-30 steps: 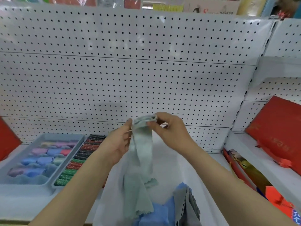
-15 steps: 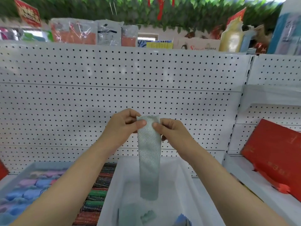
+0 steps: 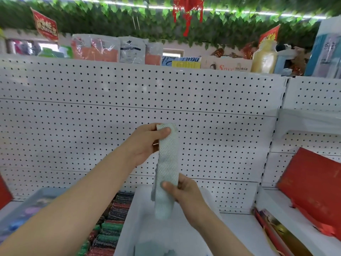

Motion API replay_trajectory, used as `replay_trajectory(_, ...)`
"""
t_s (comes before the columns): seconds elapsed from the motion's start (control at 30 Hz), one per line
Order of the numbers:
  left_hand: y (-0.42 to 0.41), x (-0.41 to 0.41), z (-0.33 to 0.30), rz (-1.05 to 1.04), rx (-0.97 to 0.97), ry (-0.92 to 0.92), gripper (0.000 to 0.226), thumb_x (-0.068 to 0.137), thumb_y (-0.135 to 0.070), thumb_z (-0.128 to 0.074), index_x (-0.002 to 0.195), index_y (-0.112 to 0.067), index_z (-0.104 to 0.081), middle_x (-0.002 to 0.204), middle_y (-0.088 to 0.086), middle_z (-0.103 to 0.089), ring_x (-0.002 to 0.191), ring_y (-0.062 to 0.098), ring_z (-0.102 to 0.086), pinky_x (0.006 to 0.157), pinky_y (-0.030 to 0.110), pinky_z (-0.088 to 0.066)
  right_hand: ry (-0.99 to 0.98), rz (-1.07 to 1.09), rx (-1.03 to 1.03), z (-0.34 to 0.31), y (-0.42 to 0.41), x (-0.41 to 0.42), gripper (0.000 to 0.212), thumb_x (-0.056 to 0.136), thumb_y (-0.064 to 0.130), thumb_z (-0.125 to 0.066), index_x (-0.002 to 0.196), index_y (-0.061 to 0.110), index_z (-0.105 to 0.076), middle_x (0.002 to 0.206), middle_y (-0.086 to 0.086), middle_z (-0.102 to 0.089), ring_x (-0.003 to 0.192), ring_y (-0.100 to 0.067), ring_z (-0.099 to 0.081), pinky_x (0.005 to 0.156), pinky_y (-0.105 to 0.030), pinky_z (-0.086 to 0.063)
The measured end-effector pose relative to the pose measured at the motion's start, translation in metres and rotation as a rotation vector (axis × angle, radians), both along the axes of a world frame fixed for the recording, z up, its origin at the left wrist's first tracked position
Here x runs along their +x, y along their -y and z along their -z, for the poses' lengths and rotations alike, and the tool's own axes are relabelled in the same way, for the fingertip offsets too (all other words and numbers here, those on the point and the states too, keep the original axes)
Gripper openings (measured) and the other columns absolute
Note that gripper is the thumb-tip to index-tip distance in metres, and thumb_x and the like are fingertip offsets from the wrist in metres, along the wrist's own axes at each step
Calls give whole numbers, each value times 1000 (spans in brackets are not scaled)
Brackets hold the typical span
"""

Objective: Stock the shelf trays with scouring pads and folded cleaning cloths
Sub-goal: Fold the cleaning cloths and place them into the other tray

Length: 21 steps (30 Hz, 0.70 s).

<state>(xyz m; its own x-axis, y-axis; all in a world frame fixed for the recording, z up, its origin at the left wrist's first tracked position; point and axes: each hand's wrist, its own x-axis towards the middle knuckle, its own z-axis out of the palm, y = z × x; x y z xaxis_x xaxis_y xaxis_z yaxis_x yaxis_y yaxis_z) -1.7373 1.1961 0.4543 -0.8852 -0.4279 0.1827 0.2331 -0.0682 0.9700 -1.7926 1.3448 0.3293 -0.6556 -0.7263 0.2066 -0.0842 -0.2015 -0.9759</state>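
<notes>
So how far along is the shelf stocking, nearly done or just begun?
Partly done, it seems. The scouring pads already sit in rows in their tray, and a grey tray to the left holds blurred coloured items. In hand: the left hand pinches the top of a pale green cloth and the right hand grips it lower down, over the white tray. That tray holds only a few cloths, so most filling remains.

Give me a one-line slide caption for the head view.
Left hand and right hand hold a folded grey cloth above the white tray.
</notes>
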Motion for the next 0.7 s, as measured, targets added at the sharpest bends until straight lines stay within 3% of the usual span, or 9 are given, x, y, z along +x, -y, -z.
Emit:
replay_trajectory(0.17,10,5,0,5,111,-17,34,92,-12,-66,123,0,-63,111,12,-71,100,26,-68,93,41,-56,29,-137,88,38,-10,12,24,82,5,-77,106,8,-76,106,-15,-75,95,-24,-70,85,-38,-57)
replay_trajectory(0.27,10,10,2,86,164,-21,32,94,-10,-60,124,3,-62,115,16,-70,98,27,-70,83,38,-60,-77,-145,150,35,-18,7,43,80,5,-80,119,17,-68,112,1,-74,104,-13,-69,85,-25,-54)
replay_trajectory(0.33,6,13,4,142,183,-15,30,94,-10,-58,121,4,-63,112,16,-71,96,27,-71,78,36,-61,-121,-107,145,25,-19,0,54,79,16,-82,126,28,-60,118,5,-70,110,-13,-66,90,-27,-54)
replay_trajectory(0.4,3,13,6,182,189,-11,30,93,-11,-59,119,4,-64,111,16,-71,99,29,-70,82,38,-61,-156,-69,104,11,-18,-3,49,80,26,-80,125,30,-60,119,0,-68,111,-21,-65,94,-38,-56)
replay_trajectory(0.47,0,12,6,211,185,-14,35,88,-13,-62,119,4,-64,112,17,-70,102,31,-69,86,40,-60,-170,-47,32,2,-16,-3,35,85,23,-75,118,22,-65,113,-8,-70,105,-29,-67,92,-45,-56)
replay_trajectory(0.6,-3,13,4,222,167,-47,44,85,-17,-65,122,5,-62,109,17,-70,95,26,-70,80,36,-60,-97,-22,-26,-2,-16,0,11,85,6,-74,93,15,-76,92,-11,-75,81,-23,-70,73,-34,-58)
replay_trajectory(0.7,-4,13,4,206,162,-71,35,88,-17,-64,117,2,-64,102,16,-72,89,24,-72,75,35,-60,-48,-78,-38,-3,-18,5,14,81,11,-79,94,10,-76,92,-11,-75,82,-23,-70,73,-34,-57)
